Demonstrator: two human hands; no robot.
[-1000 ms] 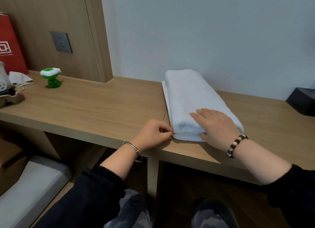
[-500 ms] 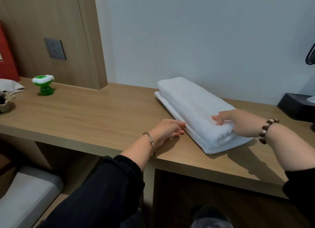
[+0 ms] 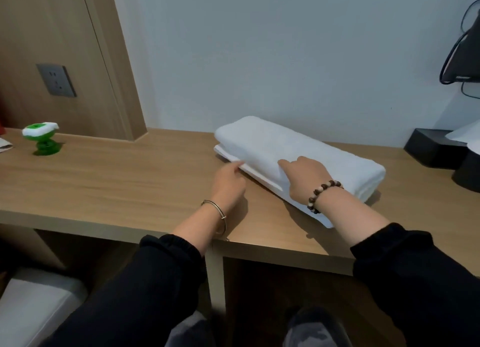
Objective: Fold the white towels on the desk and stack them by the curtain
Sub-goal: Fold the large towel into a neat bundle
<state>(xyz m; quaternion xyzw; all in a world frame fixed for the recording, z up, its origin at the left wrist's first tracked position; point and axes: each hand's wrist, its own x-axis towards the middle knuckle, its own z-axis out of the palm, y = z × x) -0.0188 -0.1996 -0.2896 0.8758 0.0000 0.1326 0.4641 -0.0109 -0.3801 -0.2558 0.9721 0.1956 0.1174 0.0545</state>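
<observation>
A folded white towel (image 3: 298, 144) lies slantwise on the wooden desk (image 3: 117, 183), close to the pale wall. It shows a thick upper roll and a thin lower layer sticking out along its left side. My left hand (image 3: 228, 183) is at that lower edge, with thumb and forefinger pinching it. My right hand (image 3: 304, 180) is on the near side of the upper roll, forefinger pointing left and the other fingers curled into the fold. No curtain is in view.
A green and white gadget (image 3: 41, 139) stands at the desk's left end below a grey wall socket (image 3: 55, 80). A black box (image 3: 433, 149) and dark cables (image 3: 457, 53) are at the right. A grey cushion (image 3: 33, 307) lies below the desk.
The towel has turned to lie more slantwise. My right hand came from its far end to its near side. My left hand went from flat on the desk to the lower edge.
</observation>
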